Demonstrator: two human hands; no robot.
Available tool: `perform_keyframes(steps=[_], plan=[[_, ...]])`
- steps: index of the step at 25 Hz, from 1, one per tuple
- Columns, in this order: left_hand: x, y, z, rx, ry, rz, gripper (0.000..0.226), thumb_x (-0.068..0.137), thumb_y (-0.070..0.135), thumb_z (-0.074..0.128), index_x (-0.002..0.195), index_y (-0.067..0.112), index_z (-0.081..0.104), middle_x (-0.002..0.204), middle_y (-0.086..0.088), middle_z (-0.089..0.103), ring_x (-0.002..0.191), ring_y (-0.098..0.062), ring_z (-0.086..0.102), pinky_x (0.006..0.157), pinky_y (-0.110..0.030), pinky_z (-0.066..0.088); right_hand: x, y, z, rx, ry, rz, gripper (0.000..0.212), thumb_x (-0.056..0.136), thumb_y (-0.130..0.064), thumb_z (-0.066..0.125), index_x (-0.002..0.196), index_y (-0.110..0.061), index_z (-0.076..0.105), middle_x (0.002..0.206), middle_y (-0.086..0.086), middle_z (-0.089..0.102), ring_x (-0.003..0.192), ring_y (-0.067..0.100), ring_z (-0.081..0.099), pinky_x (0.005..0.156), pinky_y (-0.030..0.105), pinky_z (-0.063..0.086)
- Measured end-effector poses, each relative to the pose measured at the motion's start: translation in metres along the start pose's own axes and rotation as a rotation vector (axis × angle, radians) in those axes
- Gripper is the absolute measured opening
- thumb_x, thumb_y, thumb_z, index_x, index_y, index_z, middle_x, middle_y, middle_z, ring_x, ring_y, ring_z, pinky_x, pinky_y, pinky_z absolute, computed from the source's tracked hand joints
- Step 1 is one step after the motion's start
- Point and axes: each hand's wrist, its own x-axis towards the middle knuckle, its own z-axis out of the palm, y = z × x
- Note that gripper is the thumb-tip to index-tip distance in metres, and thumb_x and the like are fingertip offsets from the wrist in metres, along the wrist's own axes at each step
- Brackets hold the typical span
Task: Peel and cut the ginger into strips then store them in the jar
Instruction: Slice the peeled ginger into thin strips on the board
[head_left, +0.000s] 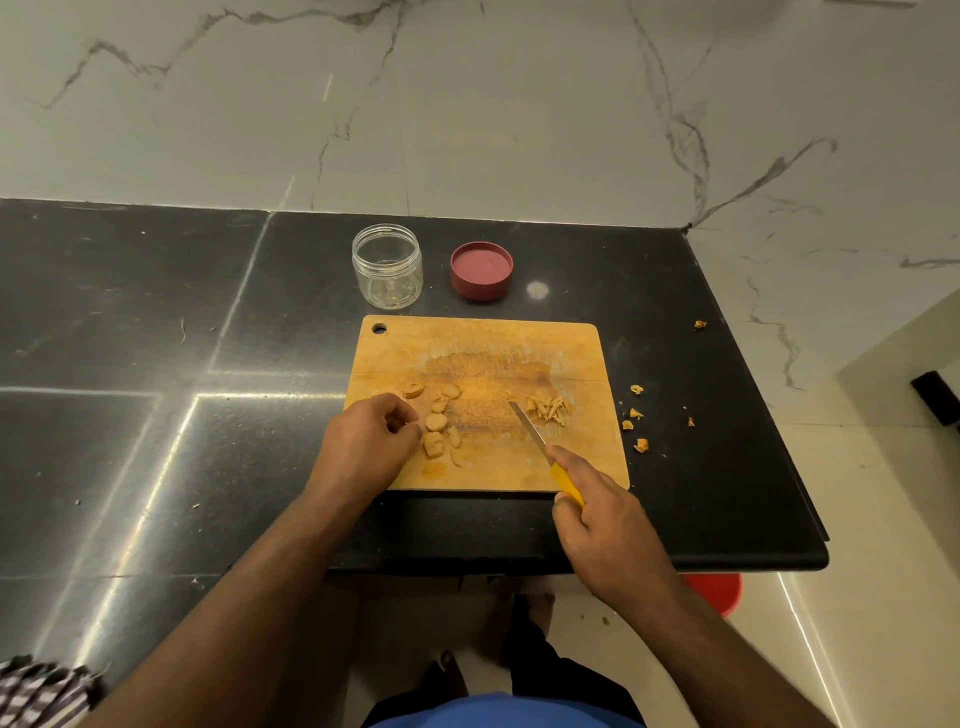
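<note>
Head camera view over a black stone counter (675, 364), where a person works ginger on a wooden cutting board (467, 343) set near the front edge; the right hand (608, 530) grips the yellow handle of a small knife (545, 452), fingers curled around it, the narrow blade angled up and to the left with its tip close beside a small heap of ginger strips (549, 408) on the right part of the board; the left hand (374, 441) rests on the board's left edge with its fingers curled in, fingertips just beside a loose group of round ginger slices (439, 418), and whether they pinch a piece cannot be told from this angle; behind the board, an open clear plastic jar (387, 266) stands upright, apparently with nothing inside, with its maroon lid (481, 270) lying beside it to the right, the two apart from each other and from the board; bits of ginger peel (636, 415) lie scattered on the counter to the right of the board, one more farther back near the counter's right edge; white marble-patterned tile (467, 104) covers the wall behind, and part of a red container (717, 592) shows on the floor below the counter's front edge
</note>
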Motion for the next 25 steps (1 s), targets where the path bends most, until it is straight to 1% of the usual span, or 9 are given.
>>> perform_keyframes(steps=[3, 7, 13, 15, 17, 20, 22, 23, 25], plan=[[-0.002, 0.001, 0.003, 0.089, -0.081, 0.011, 0.008, 0.088, 0.036, 0.073, 0.089, 0.030, 0.068, 0.085, 0.014, 0.064, 0.080, -0.003, 0.058, 0.058, -0.022, 0.040, 0.001, 0.000, 0.001, -0.006, 0.001, -0.003, 0.054, 0.100, -0.019, 0.046, 0.151, -0.031, 0.035, 0.137, -0.004, 0.053, 0.093, 0.002, 0.048, 0.067, 0.007, 0.034], [-0.004, 0.005, 0.005, 0.122, -0.101, 0.026, 0.011, 0.089, 0.037, 0.073, 0.094, 0.031, 0.066, 0.089, 0.013, 0.062, 0.080, -0.005, 0.057, 0.057, -0.022, 0.038, 0.002, 0.000, 0.002, -0.002, -0.006, -0.005, 0.053, 0.100, -0.020, 0.047, 0.151, -0.032, 0.035, 0.135, -0.005, 0.053, 0.089, 0.001, 0.048, 0.065, 0.006, 0.034], [-0.004, 0.007, 0.001, -0.013, -0.118, 0.003, 0.010, 0.089, 0.028, 0.071, 0.090, 0.028, 0.061, 0.090, 0.012, 0.063, 0.083, -0.006, 0.058, 0.059, -0.022, 0.039, -0.001, 0.004, 0.001, 0.008, -0.002, 0.008, 0.053, 0.100, -0.019, 0.047, 0.150, -0.033, 0.036, 0.132, -0.004, 0.055, 0.088, 0.002, 0.049, 0.065, 0.008, 0.034], [-0.001, 0.008, -0.002, -0.061, -0.100, -0.025, 0.006, 0.093, 0.029, 0.067, 0.095, 0.030, 0.061, 0.091, 0.012, 0.063, 0.082, -0.007, 0.057, 0.059, -0.024, 0.040, -0.001, 0.004, 0.001, 0.012, 0.000, 0.014, 0.053, 0.100, -0.020, 0.048, 0.150, -0.033, 0.036, 0.131, -0.005, 0.055, 0.084, 0.001, 0.049, 0.063, 0.008, 0.035], [0.001, 0.007, -0.005, -0.033, -0.095, -0.023, 0.005, 0.097, 0.031, 0.062, 0.101, 0.033, 0.063, 0.089, 0.013, 0.060, 0.079, -0.007, 0.056, 0.057, -0.024, 0.038, -0.002, 0.003, 0.001, 0.012, 0.000, 0.022, 0.053, 0.100, -0.020, 0.048, 0.150, -0.033, 0.036, 0.130, -0.006, 0.055, 0.079, -0.001, 0.050, 0.059, 0.008, 0.036], [0.002, 0.010, -0.008, -0.027, -0.078, -0.014, 0.005, 0.094, 0.036, 0.067, 0.095, 0.031, 0.066, 0.089, 0.012, 0.062, 0.083, -0.008, 0.057, 0.057, -0.023, 0.037, -0.003, 0.002, 0.001, 0.020, -0.010, 0.025, 0.053, 0.100, -0.020, 0.048, 0.150, -0.034, 0.036, 0.129, -0.006, 0.055, 0.081, -0.001, 0.049, 0.060, 0.009, 0.036], [0.002, 0.012, -0.009, -0.051, -0.080, -0.030, 0.009, 0.092, 0.038, 0.070, 0.092, 0.030, 0.066, 0.087, 0.010, 0.062, 0.080, -0.008, 0.057, 0.058, -0.026, 0.041, -0.003, 0.002, 0.001, 0.030, -0.016, 0.026, 0.053, 0.100, -0.020, 0.047, 0.150, -0.033, 0.036, 0.130, -0.005, 0.055, 0.085, 0.001, 0.050, 0.063, 0.009, 0.035], [0.002, 0.012, -0.009, -0.083, -0.092, -0.041, 0.009, 0.091, 0.038, 0.072, 0.092, 0.029, 0.067, 0.086, 0.009, 0.064, 0.078, -0.009, 0.060, 0.059, -0.029, 0.047, -0.003, 0.002, 0.001, 0.035, -0.018, 0.026, 0.053, 0.100, -0.020, 0.047, 0.150, -0.033, 0.036, 0.131, -0.005, 0.055, 0.087, 0.002, 0.050, 0.065, 0.010, 0.035], [0.003, 0.010, -0.010, -0.179, -0.123, -0.064, 0.012, 0.090, 0.033, 0.074, 0.100, 0.028, 0.072, 0.088, 0.007, 0.066, 0.080, -0.013, 0.066, 0.071, -0.036, 0.057, -0.003, 0.002, 0.001, 0.044, -0.015, 0.025, 0.052, 0.100, -0.020, 0.047, 0.150, -0.033, 0.036, 0.131, -0.005, 0.055, 0.090, 0.003, 0.050, 0.067, 0.012, 0.036]])
